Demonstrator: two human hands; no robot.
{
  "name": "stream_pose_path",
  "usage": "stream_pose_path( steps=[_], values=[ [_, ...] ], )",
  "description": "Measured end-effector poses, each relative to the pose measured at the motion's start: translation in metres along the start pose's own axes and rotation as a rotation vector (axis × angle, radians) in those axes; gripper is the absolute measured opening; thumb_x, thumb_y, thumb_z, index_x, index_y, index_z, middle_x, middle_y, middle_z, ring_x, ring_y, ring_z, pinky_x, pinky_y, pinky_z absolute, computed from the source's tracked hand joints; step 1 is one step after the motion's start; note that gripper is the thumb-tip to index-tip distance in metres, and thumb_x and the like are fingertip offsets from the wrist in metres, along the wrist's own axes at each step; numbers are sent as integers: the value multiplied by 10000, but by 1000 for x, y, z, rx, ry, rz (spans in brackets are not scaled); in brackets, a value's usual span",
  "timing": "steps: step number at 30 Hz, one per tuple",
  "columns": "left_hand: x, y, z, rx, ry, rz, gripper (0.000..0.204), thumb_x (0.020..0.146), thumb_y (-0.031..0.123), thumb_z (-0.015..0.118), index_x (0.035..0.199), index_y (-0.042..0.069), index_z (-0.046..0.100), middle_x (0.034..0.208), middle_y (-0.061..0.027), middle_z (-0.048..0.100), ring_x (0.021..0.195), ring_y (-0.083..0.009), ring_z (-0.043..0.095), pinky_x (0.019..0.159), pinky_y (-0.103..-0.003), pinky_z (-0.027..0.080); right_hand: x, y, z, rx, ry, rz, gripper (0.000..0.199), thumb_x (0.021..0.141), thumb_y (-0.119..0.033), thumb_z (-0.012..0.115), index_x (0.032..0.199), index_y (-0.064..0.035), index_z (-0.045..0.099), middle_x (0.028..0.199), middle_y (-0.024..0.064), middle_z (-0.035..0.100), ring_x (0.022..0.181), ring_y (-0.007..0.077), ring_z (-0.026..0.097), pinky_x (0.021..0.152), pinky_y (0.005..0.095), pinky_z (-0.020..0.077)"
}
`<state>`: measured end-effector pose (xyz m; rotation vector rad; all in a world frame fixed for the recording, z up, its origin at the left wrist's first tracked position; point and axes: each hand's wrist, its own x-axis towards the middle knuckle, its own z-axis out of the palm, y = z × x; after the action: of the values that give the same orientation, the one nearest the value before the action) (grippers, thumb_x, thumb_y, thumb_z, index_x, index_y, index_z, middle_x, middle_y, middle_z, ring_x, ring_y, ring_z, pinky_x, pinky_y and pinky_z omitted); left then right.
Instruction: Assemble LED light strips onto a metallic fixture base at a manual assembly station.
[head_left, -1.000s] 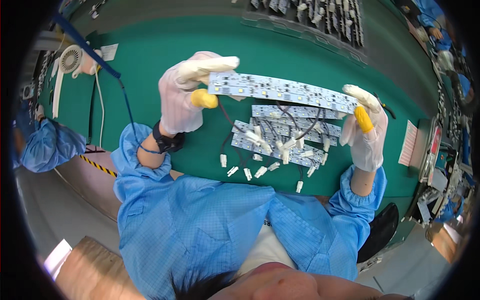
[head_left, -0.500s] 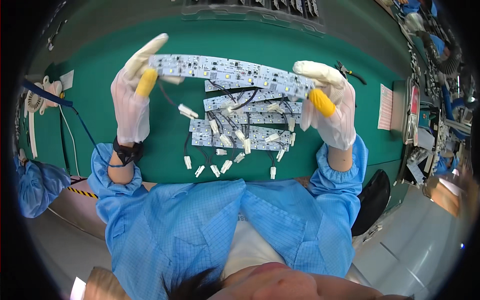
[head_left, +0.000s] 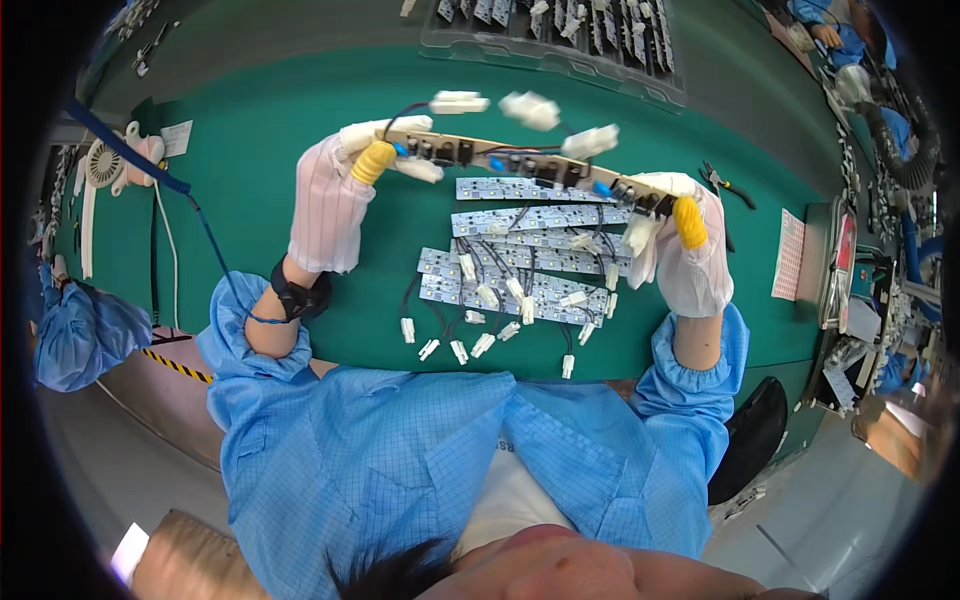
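Note:
A long LED circuit board strip [head_left: 545, 172] is stretched between my gloved hands above the green mat. My left hand [head_left: 340, 195] grips its left end and my right hand [head_left: 690, 245] its right end, a yellow cot on each thumb. The strip is tipped nearly edge-on, so blue and black components show along it. White connectors [head_left: 590, 142] on short wires swing along its far side, one of them blurred. Below lies a pile of similar LED boards [head_left: 545, 220], overlapping in rows, with several white plugs [head_left: 483, 345] hanging toward me.
A clear plastic tray [head_left: 450, 48] of upright boards stands at the far side. Pliers [head_left: 735, 192] and a sheet of small labels [head_left: 789, 255] lie to the right. A small fan [head_left: 108, 162] stands left, near a blue coiled cord [head_left: 130, 150] and another person's sleeve [head_left: 95, 335].
The strip has been turned from its LED face to nearly edge-on, and its connectors have swung up to the far side. The whole view has shifted, showing more of the tray.

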<state>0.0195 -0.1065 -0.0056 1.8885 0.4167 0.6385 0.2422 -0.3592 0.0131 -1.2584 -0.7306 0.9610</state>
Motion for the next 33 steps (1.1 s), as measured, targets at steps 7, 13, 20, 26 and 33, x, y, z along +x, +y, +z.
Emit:
stream_pose_path(
  steps=[7, 13, 20, 26, 33],
  values=[
    [2, 0, 12, -17, 70, -34, 392, 954, 291, 432, 1162, 22, 626, 973, -79, 699, 814, -131, 629, 756, -267, 479, -4, -4, 2, 59, 13, 21, 529, 899, -442, 577, 1102, 41, 502, 732, 103, 633, 464, 132, 567, 426, 213, 450],
    [-1, 12, -3, -10, -93, -88, 531, 991, 429, 375, 1162, -22, 597, 840, -90, 708, 814, -158, 656, 792, -265, 479, 1, 0, 3, 200, -32, 13, 636, 881, -458, 590, 1173, 96, 475, 707, 153, 620, 418, 155, 535, 359, 219, 399],
    [4, 8, 12, -945, -93, -206, 509, 950, 420, 504, 1193, -22, 575, 1155, -141, 588, 1013, -171, 606, 900, -303, 467, 9, -16, 26, 36, 31, 95, 703, 807, -362, 716, 1283, 75, 439, 861, 125, 625, 528, 115, 580, 406, 183, 399],
    [22, -25, -91, -95, 66, -249, 268, 917, 177, 490, 1054, 26, 665, 961, -41, 634, 852, -95, 553, 763, -216, 426, 27, -1, 6, -928, 134, -257, 402, 725, -71, 707, 1121, -106, 644, 1038, 67, 640, 893, 201, 641, 767, 299, 520],
    [25, -63, -118, 1338, 235, -142, 338, 883, 268, 590, 1211, 186, 609, 1173, -40, 606, 1066, -223, 562, 909, -338, 439, 32, 22, -11, -1375, 55, -301, 193, 789, -34, 652, 978, -70, 669, 1052, 92, 625, 897, 268, 636, 763, 328, 547]
  ],
)
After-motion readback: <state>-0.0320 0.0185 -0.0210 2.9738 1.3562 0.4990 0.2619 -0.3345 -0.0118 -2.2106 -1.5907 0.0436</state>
